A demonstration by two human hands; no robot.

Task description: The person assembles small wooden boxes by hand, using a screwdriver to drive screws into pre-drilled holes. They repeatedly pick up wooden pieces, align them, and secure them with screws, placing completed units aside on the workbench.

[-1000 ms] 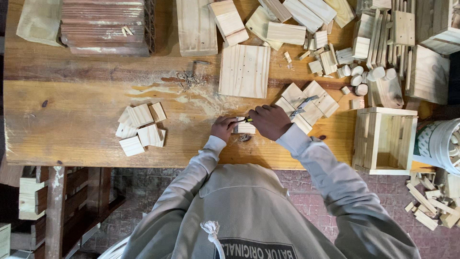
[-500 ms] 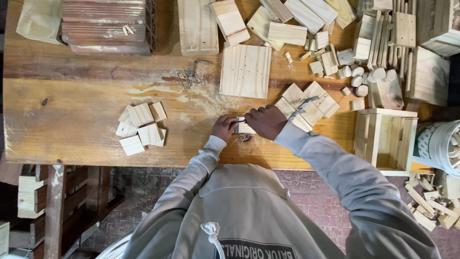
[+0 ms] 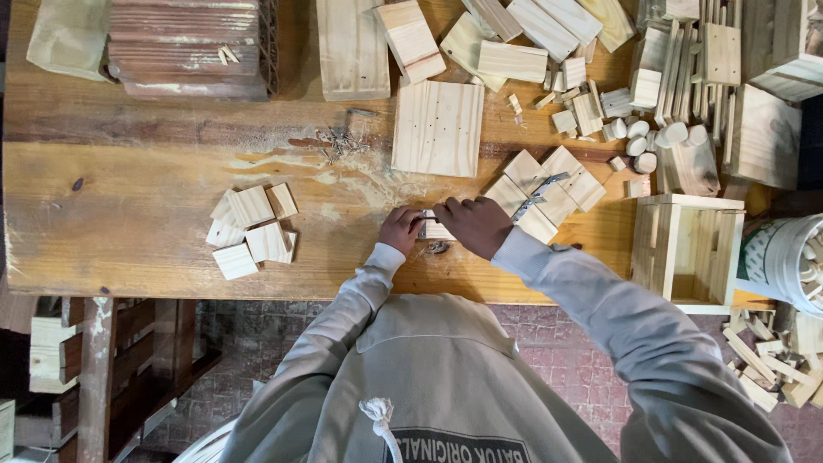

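Left hand (image 3: 399, 230) and right hand (image 3: 474, 225) both pinched closed on a small pale wooden block (image 3: 435, 230) at the worn wooden workbench's (image 3: 129, 214) near edge, loose pile of square wooden tiles (image 3: 253, 230) to the left, open slatted wooden crate (image 3: 688, 247) to the right, flat square pine panel (image 3: 438, 129) beyond

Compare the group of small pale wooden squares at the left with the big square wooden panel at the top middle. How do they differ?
The group of small pale wooden squares is many little pieces, heaped and overlapping; the big square wooden panel is one large piece lying flat. The squares sit far left of both hands; the panel lies beyond them. Both are pale wood on the wooden workbench.
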